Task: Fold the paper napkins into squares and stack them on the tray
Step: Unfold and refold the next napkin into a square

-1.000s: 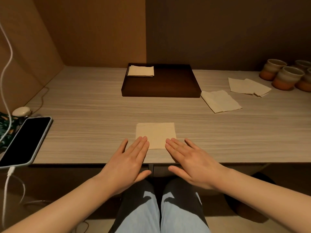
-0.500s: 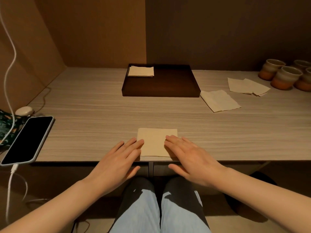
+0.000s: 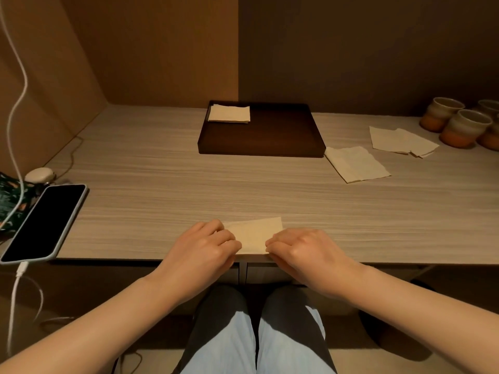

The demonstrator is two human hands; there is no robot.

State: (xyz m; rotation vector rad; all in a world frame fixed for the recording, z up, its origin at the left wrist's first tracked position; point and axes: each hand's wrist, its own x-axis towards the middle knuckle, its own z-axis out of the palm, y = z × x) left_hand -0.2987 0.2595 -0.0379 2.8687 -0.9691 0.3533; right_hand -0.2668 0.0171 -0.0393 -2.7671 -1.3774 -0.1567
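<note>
Left hand (image 3: pixel 205 245) and right hand (image 3: pixel 299 248) each pinch a near corner of the folded napkin (image 3: pixel 253 233) between them, probably lifting it toward the tray (image 3: pixel 259 151) beyond.

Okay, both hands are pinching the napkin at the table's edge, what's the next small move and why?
Probably lift the napkin and carry it toward the tray. It already looks folded to a small square, and the left hand and right hand each have a grip on a near corner. One folded napkin already lies in the tray's far left corner, so set it on that.
</note>
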